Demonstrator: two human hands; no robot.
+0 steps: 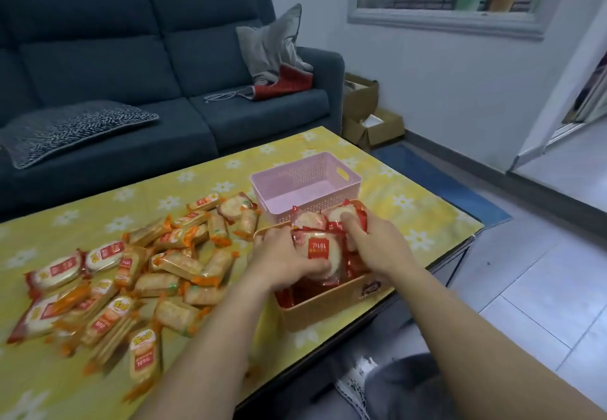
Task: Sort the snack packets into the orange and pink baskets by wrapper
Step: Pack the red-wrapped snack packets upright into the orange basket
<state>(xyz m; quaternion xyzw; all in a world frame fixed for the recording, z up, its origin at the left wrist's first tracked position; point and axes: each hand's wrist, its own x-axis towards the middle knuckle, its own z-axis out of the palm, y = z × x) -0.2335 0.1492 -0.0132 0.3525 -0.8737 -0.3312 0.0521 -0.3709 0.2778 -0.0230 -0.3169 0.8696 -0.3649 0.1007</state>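
Both hands, left hand (289, 255) and right hand (377, 242), clamp a bunch of red packets (323, 242) together over the orange basket (325, 308) beneath, likely to drop them as one; pink basket (305, 183) waits just beyond, unsorted pile (131, 275) left of them

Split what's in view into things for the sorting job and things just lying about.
For the job: orange basket, pink basket, red packets held by left hand and right hand, loose packet pile.

Lying about: sofa, grey cushion, cardboard boxes.
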